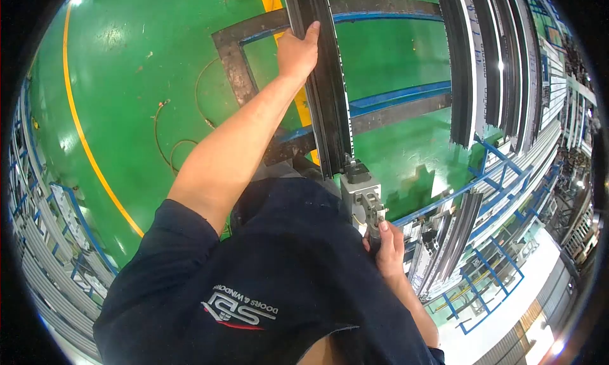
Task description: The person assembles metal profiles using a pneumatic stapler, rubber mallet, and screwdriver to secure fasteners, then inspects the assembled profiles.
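A long dark metal profile (320, 79) with a pale strip along its right edge runs away from my body across a black and blue frame. My left hand (299, 53) is closed around its left side, thumb along the top face. At the profile's near end, close to my waist, sits a boxy grey metal tool (360, 192) with a black top piece and a lever mechanism. My right hand (388, 249) is wrapped around its dark handle, with the thumb up by the lever. The contact between tool and profile is partly hidden.
The frame (399, 114) stands on a green floor (127, 111). More dark profiles (466, 67) lie in a row to the right. Blue racks (501, 168) with long pieces stand behind them. A thin hose (162, 133) loops over the floor at left.
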Motion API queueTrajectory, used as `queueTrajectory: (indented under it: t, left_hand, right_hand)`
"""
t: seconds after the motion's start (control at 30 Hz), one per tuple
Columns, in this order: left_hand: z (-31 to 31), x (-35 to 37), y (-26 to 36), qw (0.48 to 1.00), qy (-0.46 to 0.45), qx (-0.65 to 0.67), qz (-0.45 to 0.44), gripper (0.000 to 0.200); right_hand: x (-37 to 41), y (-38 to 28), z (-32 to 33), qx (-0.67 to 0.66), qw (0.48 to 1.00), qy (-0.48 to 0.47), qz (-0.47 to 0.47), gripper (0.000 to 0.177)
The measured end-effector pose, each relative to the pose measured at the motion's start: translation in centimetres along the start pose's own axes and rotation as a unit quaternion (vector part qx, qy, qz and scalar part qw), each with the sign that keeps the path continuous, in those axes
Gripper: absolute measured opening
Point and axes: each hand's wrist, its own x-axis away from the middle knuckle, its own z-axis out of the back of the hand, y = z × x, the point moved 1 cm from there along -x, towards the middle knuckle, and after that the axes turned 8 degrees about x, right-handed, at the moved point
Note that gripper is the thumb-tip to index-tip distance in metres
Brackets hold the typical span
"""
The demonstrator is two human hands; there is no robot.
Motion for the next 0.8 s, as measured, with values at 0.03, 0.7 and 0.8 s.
queueTrajectory:
  t: [0.03,0.7,0.8]
  left_hand:
    - [-0.1,-0.1,-0.2,1.0,0.001,0.0,-0.001,0.048]
    - [-0.3,-0.4,-0.8,0.999,0.015,-0.042,-0.015,0.053]
    - [0.0,0.2,0.4,0.999,0.01,-0.029,-0.01,0.057]
  right_hand:
    - [-0.1,0.1,0.2,0.012,1.0,-0.008,0.004,0.053]
    - [-0.7,4.1,1.4,0.051,0.995,-0.031,0.082,0.038]
    - [-0.4,6.4,2.3,0.156,0.962,-0.013,0.222,0.032]
